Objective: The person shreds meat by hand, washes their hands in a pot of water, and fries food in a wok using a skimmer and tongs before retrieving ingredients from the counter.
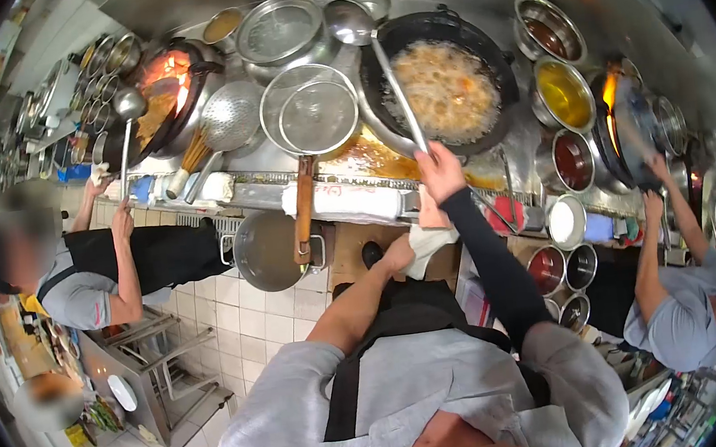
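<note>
My right hand (442, 173), at the end of a black sleeve, is closed round the lower end of a long metal ladle (399, 88). The ladle's bowl rests or hovers by the far left rim of a black wok (508, 85), beside a lidded pot. Inside the wok, pale golden food (440, 88) bubbles in foaming oil. Lower and to the left, my left hand (394, 254) is closed on a white cloth (427, 249) below the stove's front edge. A wooden-handled mesh strainer (309, 111) lies left of the wok, over the counter.
Bowls of yellow oil (565, 94) and dark red sauce (565, 161) stand right of the wok. A perforated skimmer (231, 115) lies left. Below the counter sits a large pot (272, 250). Co-workers (97, 268) work at flaming woks on both sides.
</note>
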A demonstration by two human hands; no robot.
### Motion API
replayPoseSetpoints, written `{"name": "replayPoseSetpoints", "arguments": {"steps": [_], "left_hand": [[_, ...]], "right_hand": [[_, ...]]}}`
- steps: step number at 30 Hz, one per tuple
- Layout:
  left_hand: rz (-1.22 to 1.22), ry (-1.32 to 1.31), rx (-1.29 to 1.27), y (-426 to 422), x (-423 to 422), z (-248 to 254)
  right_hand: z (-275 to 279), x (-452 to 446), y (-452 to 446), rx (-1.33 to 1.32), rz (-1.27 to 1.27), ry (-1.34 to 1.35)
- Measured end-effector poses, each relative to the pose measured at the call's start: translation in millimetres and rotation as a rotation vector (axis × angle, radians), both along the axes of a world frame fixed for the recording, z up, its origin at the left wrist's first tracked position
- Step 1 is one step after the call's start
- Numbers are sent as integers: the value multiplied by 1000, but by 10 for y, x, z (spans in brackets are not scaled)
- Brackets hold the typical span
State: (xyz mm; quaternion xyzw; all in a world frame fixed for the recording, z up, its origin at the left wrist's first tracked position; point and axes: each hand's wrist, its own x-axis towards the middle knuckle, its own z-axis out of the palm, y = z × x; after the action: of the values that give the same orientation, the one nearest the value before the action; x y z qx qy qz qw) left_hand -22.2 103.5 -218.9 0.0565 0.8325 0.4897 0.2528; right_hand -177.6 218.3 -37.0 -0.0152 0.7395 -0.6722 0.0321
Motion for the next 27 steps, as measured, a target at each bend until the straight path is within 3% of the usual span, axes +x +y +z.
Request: {"name": "replayPoseSetpoints", "arguments": {"steps": [2,4,6,7,9,10,11,13,14,16,17,18,19,20,22,24,27], "left_hand": [[46,-75,-70,-63,24,-214],[18,-180,-130,-197,-27,-49],[33,-220,-132,-327,39,-46],[94,-200,-159,-384,55,155],[107,-191,-102,-546,144,85],[110,-186,-77,-669,170,54],[125,-239,-69,-839,206,106],[226,-73,-161,-1207,536,-502],[277,-120,-268,-1426,641,-465],[455,-111,-373,-1882,928,-309],[543,-270,-482,-2184,1223,-828],[605,-313,-404,-2433,1500,-981],[647,-400,-411,-2773,1904,-1533],[158,-240,-624,-3093,2238,-1694],[-354,-96,-980,-3179,2508,-989],[-255,-305,-923,-3272,2912,-968],[-212,-284,-997,-3148,3175,-630]], "right_hand": [[-59,-708,-603,80,144,-11],[-363,-1483,-1288,507,64,138],[0,-1750,-1771,737,56,127],[-118,-1962,-2004,782,65,145],[-210,-2186,-2379,835,37,141],[-84,-2213,-2514,768,85,145],[84,-2312,-2577,433,203,-131],[115,-2694,-2596,-446,359,-720],[33,-2891,-2549,-1002,392,-1008],[488,-2840,-2327,-1198,375,-1137],[574,-2880,-2207,-1267,373,-1138],[622,-2918,-2089,-1335,373,-1137],[580,-2993,-1963,-1382,386,-1024],[613,-3027,-1835,-1460,353,-947],[752,-3101,-1600,-1608,295,-787],[857,-3289,-1384,-1640,385,-664],[1033,-3655,-1155,-1634,413,-753]]}}
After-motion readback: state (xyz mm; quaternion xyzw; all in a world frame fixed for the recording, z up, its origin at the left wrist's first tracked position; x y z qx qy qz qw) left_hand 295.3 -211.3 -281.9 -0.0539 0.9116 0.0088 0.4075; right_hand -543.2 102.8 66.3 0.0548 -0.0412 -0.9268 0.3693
